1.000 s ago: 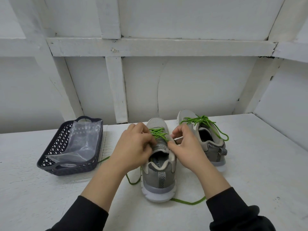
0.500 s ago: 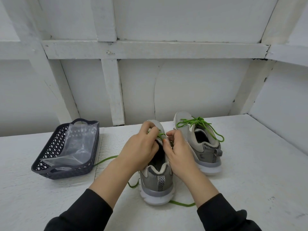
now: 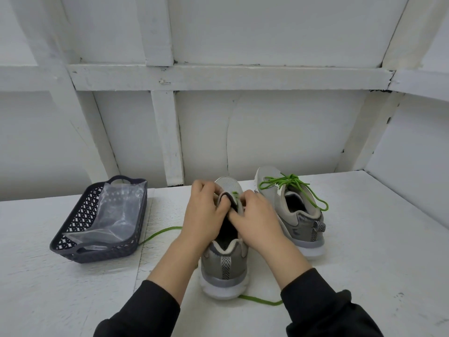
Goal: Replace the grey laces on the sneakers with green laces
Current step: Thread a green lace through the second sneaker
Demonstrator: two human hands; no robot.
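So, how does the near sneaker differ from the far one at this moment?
The far sneaker has its tied lace in a bow, while the near sneaker has a loose lace trailing over the table. The left hand and right hand grip the near sneaker; nothing touches the far sneaker. Both are grey with white soles, heels toward the camera.

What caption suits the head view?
Left hand and right hand work the green lace on the near sneaker; far sneaker already laced.

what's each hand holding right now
Left hand: grips the tongue of the near sneaker.
Right hand: pinches that sneaker's upper beside the green lace.
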